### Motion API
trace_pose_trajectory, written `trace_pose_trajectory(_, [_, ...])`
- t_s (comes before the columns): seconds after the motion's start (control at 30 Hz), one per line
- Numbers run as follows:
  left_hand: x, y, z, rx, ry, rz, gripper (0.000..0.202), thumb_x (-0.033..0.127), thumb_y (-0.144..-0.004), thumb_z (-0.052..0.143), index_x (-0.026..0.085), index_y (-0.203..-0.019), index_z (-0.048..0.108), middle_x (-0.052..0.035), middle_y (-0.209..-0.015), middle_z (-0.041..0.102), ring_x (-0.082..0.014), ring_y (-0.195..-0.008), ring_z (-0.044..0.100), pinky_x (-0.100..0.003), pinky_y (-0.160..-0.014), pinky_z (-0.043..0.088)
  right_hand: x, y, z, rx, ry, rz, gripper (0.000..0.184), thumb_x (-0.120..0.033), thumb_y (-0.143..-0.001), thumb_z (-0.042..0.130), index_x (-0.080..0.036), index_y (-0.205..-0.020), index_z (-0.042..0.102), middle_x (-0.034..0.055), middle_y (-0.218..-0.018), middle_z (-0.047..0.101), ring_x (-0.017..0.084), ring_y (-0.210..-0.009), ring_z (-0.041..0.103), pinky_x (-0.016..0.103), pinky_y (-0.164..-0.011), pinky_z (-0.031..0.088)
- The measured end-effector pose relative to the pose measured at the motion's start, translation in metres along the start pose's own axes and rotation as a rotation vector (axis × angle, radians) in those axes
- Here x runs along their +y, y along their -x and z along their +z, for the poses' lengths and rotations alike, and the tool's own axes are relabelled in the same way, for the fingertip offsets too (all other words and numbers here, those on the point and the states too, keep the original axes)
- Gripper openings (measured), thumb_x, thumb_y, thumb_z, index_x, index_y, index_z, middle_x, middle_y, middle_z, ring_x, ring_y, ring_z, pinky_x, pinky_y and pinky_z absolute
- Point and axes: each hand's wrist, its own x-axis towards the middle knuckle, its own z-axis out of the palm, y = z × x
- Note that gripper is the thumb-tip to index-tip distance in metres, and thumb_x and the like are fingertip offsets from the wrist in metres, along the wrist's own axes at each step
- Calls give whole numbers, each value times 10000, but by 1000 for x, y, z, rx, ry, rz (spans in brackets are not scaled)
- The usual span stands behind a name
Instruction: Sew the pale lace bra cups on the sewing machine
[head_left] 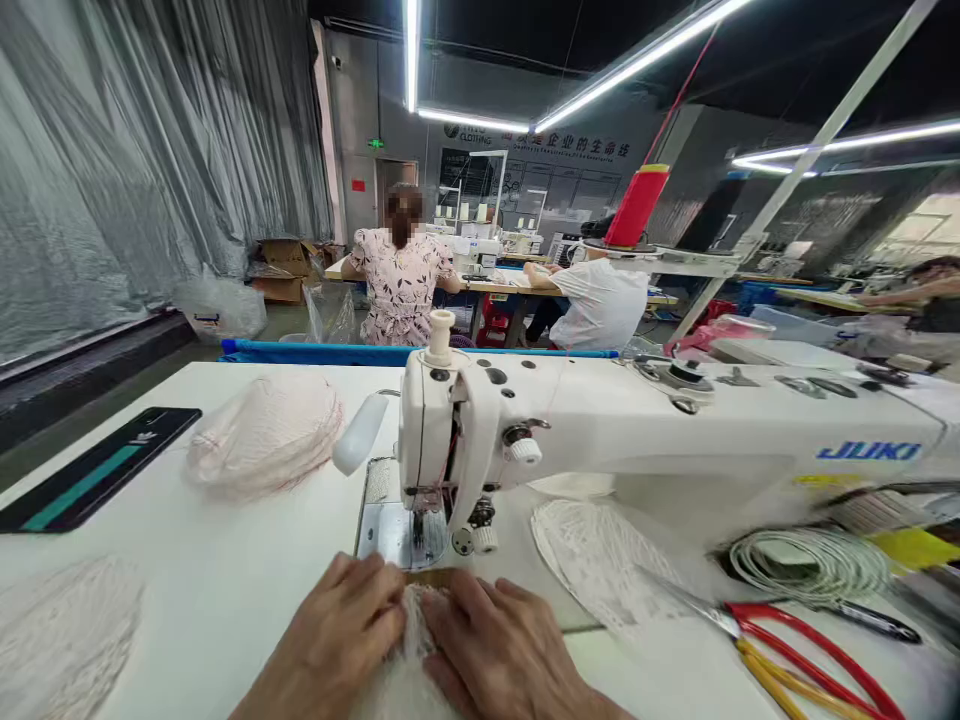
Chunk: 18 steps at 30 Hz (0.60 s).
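A white JUKI sewing machine (600,430) stands on the white table (187,590), its needle and presser foot (427,510) over the metal plate. Just in front of the foot, my left hand (337,640) and my right hand (502,650) lie side by side with fingers curled, pressing a small piece of white mesh fabric (411,625) between them. The fabric bunches up between my fingertips.
Piles of white mesh pieces lie at left (262,435), lower left (67,620) and right of the needle (600,560). Red-and-yellow-handled scissors (795,655), a coil of white cord (810,565), a dark strip (90,470) and a red thread cone (637,205) are around. Two people sit behind.
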Motion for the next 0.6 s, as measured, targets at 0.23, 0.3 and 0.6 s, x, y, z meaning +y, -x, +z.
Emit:
trace_pose_trajectory(0.23, [6, -9, -7, -123, -133, -39, 134, 243, -919, 470, 202, -871, 588, -16, -827, 629, -181, -776, 580, -319, -725, 410, 11, -5, 0, 175, 75, 0, 51, -231, -863, 558, -191, -896, 560, 25, -845, 590, 160, -697, 533, 296, -586, 362])
trace_pose_trajectory(0.3, [-2, -12, 1, -80, -135, -40, 116, 287, -902, 516, 204, -860, 585, 0, -818, 633, -168, -769, 587, -321, -750, 393, 20, -10, 0, 201, 118, 12, 38, -199, -870, 557, -204, -907, 562, 17, -798, 579, 159, -691, 528, 293, -593, 346])
trace_pose_trajectory(0.6, [-40, -19, 26, 146, -116, 13, 418, 337, -984, 239, 205, -776, 576, 45, -682, 604, -122, -644, 571, -315, -788, 321, 40, -26, 10, 282, 120, 37, 53, -200, -868, 593, -199, -818, 573, 36, -839, 603, 184, -782, 532, 298, -684, 364])
